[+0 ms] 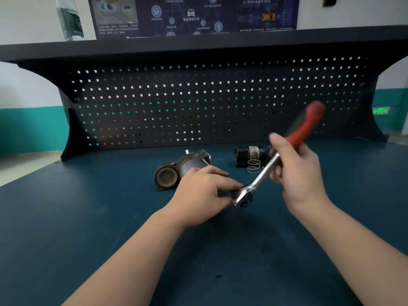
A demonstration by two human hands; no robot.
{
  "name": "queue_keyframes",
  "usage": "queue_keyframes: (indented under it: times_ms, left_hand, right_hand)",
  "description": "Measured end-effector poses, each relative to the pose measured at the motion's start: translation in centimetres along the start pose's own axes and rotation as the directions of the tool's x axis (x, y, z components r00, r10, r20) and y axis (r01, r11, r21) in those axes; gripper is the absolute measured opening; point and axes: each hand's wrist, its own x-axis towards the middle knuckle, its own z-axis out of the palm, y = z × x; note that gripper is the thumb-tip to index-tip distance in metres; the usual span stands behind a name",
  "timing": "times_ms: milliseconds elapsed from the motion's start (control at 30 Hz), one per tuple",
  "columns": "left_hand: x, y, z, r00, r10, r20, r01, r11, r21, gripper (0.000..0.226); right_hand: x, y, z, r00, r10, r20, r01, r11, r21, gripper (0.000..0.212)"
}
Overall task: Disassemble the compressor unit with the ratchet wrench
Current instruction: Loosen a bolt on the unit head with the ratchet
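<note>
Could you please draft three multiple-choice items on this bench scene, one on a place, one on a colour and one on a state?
1. Where does the coil spring lie?
A. in front of the black motor part
B. on the top shelf
C. hung on the pegboard

2. What colour is the grip of the ratchet wrench?
A. blue
B. yellow
C. red

3. What is the right hand doing?
A. lying flat on the mat
B. gripping the wrench
C. lifting the bottle

Answers: 1 A, the spring rests on the mat before that part; 2 C, the grip shows red; 3 B, its fingers curl round the shank.
</note>
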Motion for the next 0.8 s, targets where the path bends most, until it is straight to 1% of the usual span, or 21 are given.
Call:
queue_keyframes:
  times_ms: [33,67,133,200,233,267,300,333,367,400,433,467,500,533,567,600,633,700,733,767,800]
  left_hand:
    - [0.0,0.0,0.1,1.0,-0.009,-0.015,0.009,1.0,-0.009,0.027]
    - [0.0,0.1,0.2,0.999,-0.016,-0.036,0.016,1.0,-0.013,0.025]
    - [0.0,0.3,0.4,0.997,-0.029,-0.077,0.027,0.999,-0.024,0.024]
    - [0.0,0.3,0.5,0.994,-0.037,-0.102,0.035,0.999,-0.025,0.023]
    - [0.1,0.4,0.6,0.994,-0.039,-0.106,0.038,0.999,-0.018,0.023]
    - [0.1,0.4,0.7,0.993,-0.045,-0.105,0.044,0.999,-0.011,0.024]
    - [0.1,0.4,0.6,0.993,-0.05,-0.103,0.05,0.999,-0.005,0.025]
    - [0.1,0.4,0.6,0.994,-0.051,-0.097,0.051,0.999,-0.001,0.027]
    - [0.1,0.3,0.5,0.996,-0.041,-0.083,0.042,0.999,0.005,0.03]
    - [0.1,0.2,0.4,0.998,-0.022,-0.06,0.023,1.0,0.017,0.032]
    - [0.1,0.1,0.2,0.999,-0.001,-0.034,0.002,1.0,0.028,0.034]
    - [0.0,0.0,0.1,1.0,0.012,-0.016,-0.011,0.999,0.033,0.034]
    - [0.0,0.0,0.1,1.0,0.012,-0.011,-0.012,1.0,0.028,0.033]
    - [0.0,-0.1,0.1,1.0,0.006,-0.019,-0.005,1.0,0.023,0.03]
    - [0.0,-0.2,0.2,0.999,0.0,-0.038,0.001,1.0,0.019,0.028]
    - [0.0,-0.2,0.3,0.998,-0.008,-0.059,0.009,1.0,0.015,0.026]
    - [0.0,-0.2,0.5,0.997,-0.017,-0.076,0.017,1.0,0.008,0.025]
    - [0.1,0.0,0.8,0.994,-0.037,-0.102,0.036,0.999,-0.012,0.024]
    - [0.2,0.2,0.8,0.992,-0.048,-0.116,0.046,0.999,-0.018,0.023]
    - [0.3,0.4,0.9,0.99,-0.057,-0.132,0.055,0.998,-0.021,0.024]
    - [0.3,0.5,0.8,0.988,-0.064,-0.141,0.062,0.998,-0.019,0.025]
  right_hand:
    - [-0.2,-0.4,0.3,0.989,-0.112,0.095,0.12,0.99,-0.076,0.025]
    - [-0.3,-0.5,0.5,0.978,-0.158,0.136,0.175,0.977,-0.121,0.024]
    - [-0.3,-0.1,0.4,0.993,-0.108,0.051,0.113,0.988,-0.107,0.026]
    - [0.0,0.7,-0.2,0.987,0.117,-0.11,-0.117,0.993,0.012,0.029]
    - [0.1,1.3,-0.6,0.938,0.302,-0.171,-0.29,0.953,0.094,0.029]
    - [0.1,1.8,-0.9,0.853,0.487,-0.188,-0.455,0.87,0.19,0.029]
    - [0.1,2.3,-1.0,0.765,0.621,-0.171,-0.563,0.774,0.29,0.028]
    - [0.1,2.6,-1.0,0.703,0.696,-0.145,-0.611,0.695,0.378,0.028]
    - [0.2,2.8,-1.0,0.696,0.708,-0.123,-0.606,0.67,0.428,0.028]
    - [0.4,2.6,-1.0,0.746,0.658,-0.107,-0.564,0.708,0.425,0.029]
    - [0.6,2.3,-1.0,0.829,0.553,-0.086,-0.488,0.79,0.372,0.03]
    - [0.8,1.8,-0.9,0.921,0.387,-0.045,-0.359,0.888,0.287,0.03]
    - [0.9,1.3,-0.8,0.981,0.196,0.016,-0.195,0.963,0.188,0.029]
    - [0.7,0.8,-0.4,0.996,0.024,0.09,-0.034,0.994,0.105,0.027]
    - [0.3,0.5,0.0,0.985,-0.091,0.148,0.085,0.995,0.048,0.027]
    - [0.2,0.4,0.3,0.976,-0.139,0.167,0.138,0.99,0.018,0.026]
    - [0.2,0.5,0.3,0.981,-0.132,0.145,0.132,0.991,0.009,0.027]
    - [0.6,1.0,-0.3,0.999,0.018,0.037,-0.019,0.999,0.036,0.03]
    - [0.9,1.5,-0.8,0.985,0.167,-0.033,-0.164,0.984,0.076,0.032]
    - [1.0,2.0,-1.2,0.932,0.353,-0.086,-0.34,0.93,0.138,0.032]
    - [1.0,2.5,-1.5,0.847,0.521,-0.108,-0.491,0.844,0.216,0.03]
